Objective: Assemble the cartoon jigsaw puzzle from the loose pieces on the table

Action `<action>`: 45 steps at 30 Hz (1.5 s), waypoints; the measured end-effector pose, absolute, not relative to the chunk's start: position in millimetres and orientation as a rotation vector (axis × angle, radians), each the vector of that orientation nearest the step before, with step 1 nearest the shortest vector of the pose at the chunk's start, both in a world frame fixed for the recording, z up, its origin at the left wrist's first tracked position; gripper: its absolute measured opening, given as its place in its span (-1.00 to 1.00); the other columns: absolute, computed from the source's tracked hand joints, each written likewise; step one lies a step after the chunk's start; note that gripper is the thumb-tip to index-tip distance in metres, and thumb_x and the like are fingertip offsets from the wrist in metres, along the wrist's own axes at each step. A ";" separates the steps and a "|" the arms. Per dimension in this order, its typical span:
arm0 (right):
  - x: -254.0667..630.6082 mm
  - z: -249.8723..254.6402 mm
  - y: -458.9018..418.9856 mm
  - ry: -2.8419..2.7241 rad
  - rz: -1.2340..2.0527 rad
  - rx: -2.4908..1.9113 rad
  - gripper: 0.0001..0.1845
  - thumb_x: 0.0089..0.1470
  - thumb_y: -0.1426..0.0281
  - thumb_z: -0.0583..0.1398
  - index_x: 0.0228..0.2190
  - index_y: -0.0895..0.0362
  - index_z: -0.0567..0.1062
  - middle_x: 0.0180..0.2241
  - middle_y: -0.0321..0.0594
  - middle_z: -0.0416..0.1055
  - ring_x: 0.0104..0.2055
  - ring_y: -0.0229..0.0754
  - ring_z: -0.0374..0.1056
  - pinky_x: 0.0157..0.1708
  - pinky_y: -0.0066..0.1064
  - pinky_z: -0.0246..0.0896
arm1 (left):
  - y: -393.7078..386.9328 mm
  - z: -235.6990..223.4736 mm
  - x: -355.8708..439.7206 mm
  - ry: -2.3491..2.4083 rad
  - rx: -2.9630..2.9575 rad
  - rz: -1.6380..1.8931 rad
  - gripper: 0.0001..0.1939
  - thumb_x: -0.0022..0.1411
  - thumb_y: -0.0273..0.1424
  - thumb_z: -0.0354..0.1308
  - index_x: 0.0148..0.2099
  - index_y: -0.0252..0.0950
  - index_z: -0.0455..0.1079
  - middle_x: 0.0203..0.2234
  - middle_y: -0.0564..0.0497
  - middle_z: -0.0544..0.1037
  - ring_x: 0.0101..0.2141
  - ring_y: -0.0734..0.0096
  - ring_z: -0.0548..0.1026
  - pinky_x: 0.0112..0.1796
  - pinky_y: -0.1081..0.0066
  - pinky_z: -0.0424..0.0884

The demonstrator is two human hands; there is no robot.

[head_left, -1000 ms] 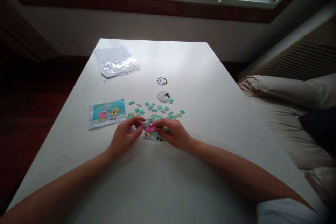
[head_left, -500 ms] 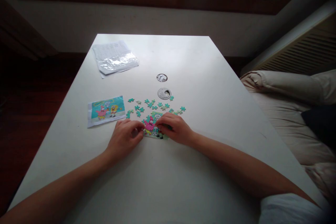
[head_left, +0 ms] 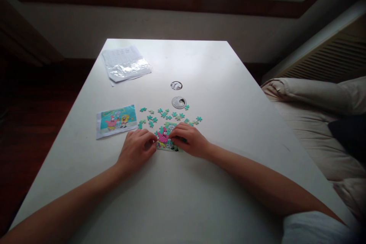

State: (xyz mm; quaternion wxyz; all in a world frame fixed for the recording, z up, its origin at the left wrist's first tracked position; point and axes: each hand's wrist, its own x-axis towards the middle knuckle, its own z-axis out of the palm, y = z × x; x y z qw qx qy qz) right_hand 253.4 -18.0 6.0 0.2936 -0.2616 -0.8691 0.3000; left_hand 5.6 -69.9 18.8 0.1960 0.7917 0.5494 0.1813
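A partly joined jigsaw puzzle (head_left: 162, 140) lies flat on the white table, with a pink starfish figure and a pale green one showing. At its left edge my left hand (head_left: 137, 145) rests on the table, thumb and index finger pinched at the puzzle's border. My right hand (head_left: 190, 139) reaches over from the right, covering the puzzle's right part. Its fingertips are closed together on the puzzle's middle; whatever is between them is hidden. Several loose teal jigsaw pieces (head_left: 163, 114) are scattered just beyond the puzzle.
To the left lies a picture sheet (head_left: 116, 121) with the same cartoon figures. A clear plastic bag with papers (head_left: 127, 64) sits at the table's far left. Beyond the pieces are a round grey cover (head_left: 178, 102) and a round hole (head_left: 176, 85). A beige sofa (head_left: 300, 129) stands right.
The view has tilted very slightly. Both hands keep nearly the same place and grip at the puzzle, and the loose pieces lie as before.
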 end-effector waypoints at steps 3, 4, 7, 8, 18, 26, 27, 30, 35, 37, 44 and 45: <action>253.3 6.0 -17.7 -2.336 0.790 -0.692 -0.87 0.30 0.37 0.17 -0.22 0.09 0.54 -0.29 -0.15 0.53 -0.19 -0.14 0.38 -0.12 -0.29 0.29 | -70.3 18.6 6.2 1.555 2.255 0.491 -0.93 0.26 -0.44 0.17 -0.25 -0.18 0.47 -0.30 0.04 0.56 -0.22 0.24 0.46 -0.12 0.23 0.20; 253.3 5.8 -17.6 -2.341 0.788 -0.693 -0.87 0.30 0.37 0.17 -0.21 0.09 0.54 -0.28 -0.15 0.53 -0.19 -0.14 0.38 -0.12 -0.29 0.28 | -70.3 18.3 6.2 1.557 2.263 0.487 -0.93 0.25 -0.44 0.17 -0.25 -0.18 0.47 -0.30 0.03 0.56 -0.22 0.24 0.45 -0.12 0.23 0.20; 253.5 5.5 -17.4 -2.349 0.785 -0.699 -0.87 0.30 0.37 0.17 -0.21 0.08 0.54 -0.28 -0.15 0.53 -0.18 -0.13 0.38 -0.11 -0.28 0.28 | -70.2 16.8 6.2 1.554 2.276 0.481 -0.93 0.25 -0.44 0.17 -0.26 -0.19 0.47 -0.30 0.03 0.55 -0.22 0.24 0.45 -0.12 0.23 0.21; 253.6 5.5 -17.4 -2.350 0.783 -0.699 -0.87 0.30 0.36 0.17 -0.21 0.07 0.54 -0.28 -0.15 0.53 -0.18 -0.13 0.38 -0.11 -0.28 0.28 | -70.1 16.2 6.1 1.550 2.278 0.484 -0.93 0.25 -0.44 0.17 -0.26 -0.19 0.47 -0.30 0.03 0.55 -0.22 0.24 0.45 -0.12 0.23 0.21; 253.1 5.7 -17.6 -2.367 0.776 -0.707 -0.87 0.30 0.36 0.17 -0.20 0.06 0.54 -0.26 -0.14 0.52 -0.18 -0.12 0.38 -0.11 -0.27 0.28 | -69.1 14.5 5.4 1.509 2.280 0.506 -0.92 0.28 -0.43 0.15 -0.25 -0.19 0.48 -0.30 0.02 0.55 -0.23 0.26 0.44 -0.11 0.23 0.23; 252.7 6.2 -17.8 -2.394 0.758 -0.711 -0.87 0.30 0.37 0.17 -0.20 0.07 0.55 -0.26 -0.14 0.51 -0.17 -0.12 0.37 -0.10 -0.28 0.27 | -69.3 13.3 4.9 1.501 2.313 0.483 -0.93 0.28 -0.42 0.15 -0.24 -0.20 0.46 -0.28 0.01 0.55 -0.21 0.24 0.45 -0.11 0.23 0.24; 252.8 6.4 -17.7 -2.396 0.758 -0.710 -0.87 0.30 0.37 0.17 -0.20 0.07 0.54 -0.26 -0.14 0.51 -0.17 -0.12 0.37 -0.10 -0.28 0.27 | -69.2 13.6 5.0 1.506 2.316 0.485 -0.93 0.29 -0.42 0.14 -0.24 -0.20 0.46 -0.28 0.01 0.54 -0.22 0.24 0.45 -0.11 0.23 0.25; 253.3 7.6 -17.3 -2.396 0.758 -0.701 -0.87 0.30 0.37 0.17 -0.20 0.07 0.54 -0.26 -0.13 0.51 -0.17 -0.12 0.37 -0.11 -0.28 0.28 | -69.3 16.2 4.9 1.514 2.314 0.485 -0.91 0.32 -0.41 0.11 -0.22 -0.20 0.45 -0.29 0.00 0.53 -0.23 0.25 0.45 -0.12 0.23 0.26; 254.6 8.7 -16.6 -2.387 0.760 -0.688 -0.86 0.31 0.37 0.16 -0.20 0.07 0.54 -0.26 -0.13 0.51 -0.17 -0.12 0.37 -0.11 -0.27 0.29 | -70.9 20.5 3.1 1.497 2.348 0.441 -0.90 0.31 -0.41 0.11 -0.15 -0.17 0.45 -0.24 -0.01 0.53 -0.20 0.22 0.45 -0.12 0.23 0.29; 255.0 8.5 -16.5 -2.388 0.761 -0.688 -0.85 0.32 0.37 0.15 -0.20 0.07 0.54 -0.26 -0.13 0.51 -0.17 -0.12 0.37 -0.11 -0.27 0.29 | -71.6 19.8 2.7 1.508 2.377 0.421 -0.90 0.30 -0.41 0.12 -0.15 -0.17 0.45 -0.24 -0.02 0.53 -0.20 0.21 0.45 -0.11 0.22 0.30; 255.2 7.9 -15.3 -2.385 0.766 -0.688 -0.86 0.31 0.37 0.16 -0.22 0.08 0.54 -0.25 -0.13 0.51 -0.16 -0.12 0.37 -0.11 -0.27 0.28 | -71.9 16.6 4.3 1.508 2.397 0.406 -0.93 0.32 -0.41 0.14 -0.19 -0.19 0.45 -0.24 -0.02 0.51 -0.20 0.22 0.43 -0.11 0.22 0.29; 255.1 7.9 -15.0 -2.383 0.763 -0.690 -0.87 0.31 0.37 0.17 -0.22 0.08 0.54 -0.25 -0.13 0.51 -0.16 -0.12 0.37 -0.11 -0.27 0.28 | -72.0 16.7 4.7 1.500 2.397 0.405 -0.93 0.32 -0.40 0.14 -0.19 -0.19 0.45 -0.24 -0.02 0.51 -0.19 0.22 0.43 -0.11 0.22 0.29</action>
